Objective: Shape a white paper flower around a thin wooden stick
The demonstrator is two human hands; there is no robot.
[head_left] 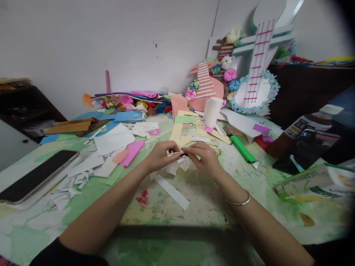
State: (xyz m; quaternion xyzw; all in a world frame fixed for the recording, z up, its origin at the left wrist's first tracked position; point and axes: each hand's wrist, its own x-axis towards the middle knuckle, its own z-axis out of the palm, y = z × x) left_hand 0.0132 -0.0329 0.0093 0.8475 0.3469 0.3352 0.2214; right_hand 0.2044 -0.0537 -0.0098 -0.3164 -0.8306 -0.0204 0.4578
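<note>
Over the middle of the table, my left hand (163, 156) and my right hand (203, 157) meet fingertip to fingertip. Both pinch a small piece of white paper (174, 152), which looks thin and narrow; most of it is hidden by the fingers. Just below the fingertips are crumpled white paper scraps (177, 166). A pale paper strip (172, 193) lies flat on the table nearer to me. Partly behind my right hand, the looped handles of scissors (217, 149) show on the tabletop.
A green-handled cutter (242, 148) and a white paper roll (213, 112) are beyond my right hand. Paper sheets (114, 138) and a phone (39, 176) cover the left. A brown bottle (299, 125) and a carton (316, 183) stand right; paper instruments (256, 74) lean at the wall.
</note>
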